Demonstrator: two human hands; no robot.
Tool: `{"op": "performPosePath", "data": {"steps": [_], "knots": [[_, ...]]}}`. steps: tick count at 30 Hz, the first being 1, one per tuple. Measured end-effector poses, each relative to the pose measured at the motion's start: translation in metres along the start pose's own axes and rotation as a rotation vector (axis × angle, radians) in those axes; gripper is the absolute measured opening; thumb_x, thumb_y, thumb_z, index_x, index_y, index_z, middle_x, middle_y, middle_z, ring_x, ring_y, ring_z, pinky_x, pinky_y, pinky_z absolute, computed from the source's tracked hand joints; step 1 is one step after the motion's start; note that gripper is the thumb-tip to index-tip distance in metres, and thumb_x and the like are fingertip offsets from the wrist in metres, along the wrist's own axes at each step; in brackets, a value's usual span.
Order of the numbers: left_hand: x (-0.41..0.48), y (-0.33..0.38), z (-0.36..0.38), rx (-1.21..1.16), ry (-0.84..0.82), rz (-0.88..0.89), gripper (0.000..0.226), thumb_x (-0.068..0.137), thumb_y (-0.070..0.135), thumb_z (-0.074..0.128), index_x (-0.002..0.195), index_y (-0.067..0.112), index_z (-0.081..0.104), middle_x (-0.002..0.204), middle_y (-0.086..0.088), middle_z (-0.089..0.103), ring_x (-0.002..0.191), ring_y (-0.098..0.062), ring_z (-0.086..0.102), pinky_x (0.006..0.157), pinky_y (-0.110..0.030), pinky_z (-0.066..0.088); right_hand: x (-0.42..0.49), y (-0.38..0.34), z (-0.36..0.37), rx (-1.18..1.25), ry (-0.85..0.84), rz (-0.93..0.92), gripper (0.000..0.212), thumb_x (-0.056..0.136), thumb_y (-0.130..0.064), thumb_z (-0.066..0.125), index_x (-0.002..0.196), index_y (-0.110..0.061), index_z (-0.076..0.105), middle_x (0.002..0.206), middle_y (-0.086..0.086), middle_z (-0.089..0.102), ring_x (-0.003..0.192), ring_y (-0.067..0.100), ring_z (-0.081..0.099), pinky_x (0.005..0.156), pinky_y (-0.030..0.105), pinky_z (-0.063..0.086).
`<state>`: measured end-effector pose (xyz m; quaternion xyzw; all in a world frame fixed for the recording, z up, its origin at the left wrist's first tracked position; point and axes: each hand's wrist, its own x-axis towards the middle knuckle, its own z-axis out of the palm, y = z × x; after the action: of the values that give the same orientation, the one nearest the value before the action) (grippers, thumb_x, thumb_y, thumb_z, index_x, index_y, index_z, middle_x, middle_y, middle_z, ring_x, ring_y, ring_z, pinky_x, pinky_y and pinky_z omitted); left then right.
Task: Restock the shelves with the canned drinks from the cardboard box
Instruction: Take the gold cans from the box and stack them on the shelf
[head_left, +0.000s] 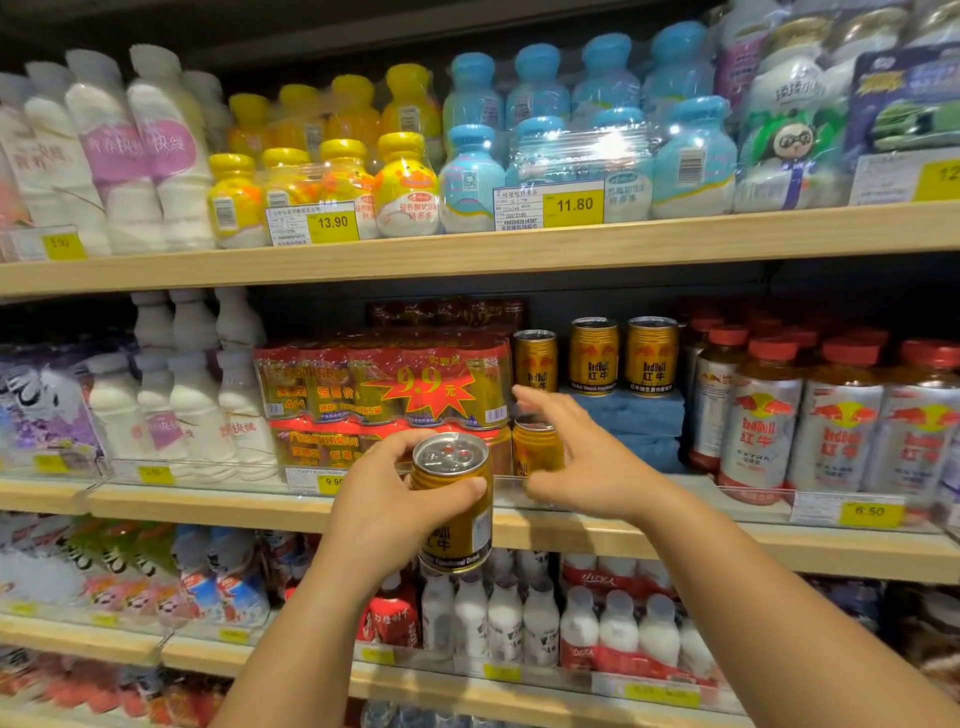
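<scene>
Surroundings: red multipacks (384, 384) crowd the left of the middle shelf (208, 506); red-capped bottles (763, 415) stand to the right; a blue block (631, 421) sits between them.
Count: five loose gold cans: three back cans (594, 356) in a row, one front can (537, 447), one held can (452, 499).
Left hand (384, 509): fingers curled round the held can, upright before the shelf edge.
Right hand (582, 462): fingers spread, just at the front can; contact unclear.

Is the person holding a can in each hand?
No, only the left hand grips a gold can; the right hand is open, fingers spread, holding nothing.
</scene>
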<state>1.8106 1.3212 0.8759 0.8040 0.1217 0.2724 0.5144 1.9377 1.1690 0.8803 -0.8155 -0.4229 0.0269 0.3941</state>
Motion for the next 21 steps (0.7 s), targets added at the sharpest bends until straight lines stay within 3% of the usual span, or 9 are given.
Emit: {"op": "performPosePath", "data": {"steps": [2, 4, 7, 11, 15, 18, 21], "knots": [[0.0, 0.003, 0.002, 0.0, -0.006, 0.016, 0.039, 0.065, 0.021, 0.083, 0.09, 0.037, 0.058, 0.094, 0.017, 0.065, 0.084, -0.001, 0.063, 0.067, -0.017, 0.048, -0.019, -0.013, 0.011, 0.046, -0.059, -0.064, 0.095, 0.074, -0.032, 0.075, 0.147, -0.037, 0.013, 0.148, -0.013, 0.029, 0.136, 0.003, 0.028, 0.109, 0.027, 0.031], [0.0, 0.004, 0.005, 0.001, -0.021, 0.014, 0.041, 0.064, 0.021, 0.083, 0.097, 0.033, 0.061, 0.095, 0.013, 0.068, 0.085, -0.004, 0.066, 0.074, -0.023, 0.053, -0.029, -0.021, 0.025, 0.06, -0.019, -0.07, 0.101, 0.068, -0.043, 0.078, 0.145, -0.041, 0.014, 0.146, -0.019, 0.032, 0.131, 0.0, 0.035, 0.105, 0.021, 0.037], [-0.001, 0.005, 0.01, -0.012, -0.06, 0.017, 0.046, 0.063, 0.02, 0.083, 0.104, 0.026, 0.064, 0.094, 0.008, 0.071, 0.082, -0.006, 0.069, 0.076, -0.027, 0.056, -0.034, -0.024, 0.039, 0.077, 0.132, -0.087, 0.091, 0.068, -0.038, 0.079, 0.141, -0.038, 0.026, 0.133, -0.024, 0.043, 0.117, -0.004, 0.047, 0.085, 0.003, 0.039], [-0.003, 0.003, 0.014, -0.042, -0.122, 0.032, 0.052, 0.068, 0.02, 0.081, 0.113, 0.027, 0.058, 0.105, 0.01, 0.067, 0.083, 0.002, 0.067, 0.066, -0.013, 0.052, -0.038, -0.021, 0.045, 0.128, 0.242, -0.062, 0.08, 0.067, -0.037, 0.079, 0.134, -0.037, 0.037, 0.12, -0.021, 0.053, 0.105, -0.004, 0.054, 0.079, 0.009, 0.044], [-0.003, 0.0, 0.011, -0.126, -0.159, -0.031, 0.074, 0.075, 0.036, 0.071, 0.137, 0.035, 0.03, 0.123, 0.013, 0.05, 0.097, 0.006, 0.056, 0.065, -0.01, 0.046, -0.034, -0.018, 0.032, 0.107, 0.312, -0.039, 0.078, 0.066, -0.041, 0.079, 0.133, -0.035, 0.04, 0.117, -0.021, 0.056, 0.102, -0.003, 0.054, 0.078, 0.006, 0.041], [-0.006, -0.01, 0.003, 0.014, -0.102, -0.025, 0.066, 0.079, 0.048, 0.06, 0.138, 0.034, 0.033, 0.134, 0.012, 0.046, 0.1, 0.01, 0.048, 0.077, -0.013, 0.039, -0.02, -0.015, 0.009, 0.053, 0.378, -0.018, 0.081, 0.069, -0.038, 0.08, 0.137, -0.031, 0.037, 0.122, -0.019, 0.049, 0.106, -0.003, 0.045, 0.076, 0.004, 0.037], [-0.01, -0.024, -0.002, 0.16, -0.051, -0.014, 0.059, 0.085, 0.044, 0.058, 0.138, 0.03, 0.037, 0.139, 0.012, 0.044, 0.117, -0.005, 0.046, 0.093, -0.025, 0.038, 0.005, -0.011, -0.016, 0.046, 0.436, -0.002, 0.08, 0.07, -0.035, 0.079, 0.138, -0.026, 0.037, 0.132, -0.007, 0.051, 0.104, 0.002, 0.046, 0.082, 0.018, 0.04]]}}
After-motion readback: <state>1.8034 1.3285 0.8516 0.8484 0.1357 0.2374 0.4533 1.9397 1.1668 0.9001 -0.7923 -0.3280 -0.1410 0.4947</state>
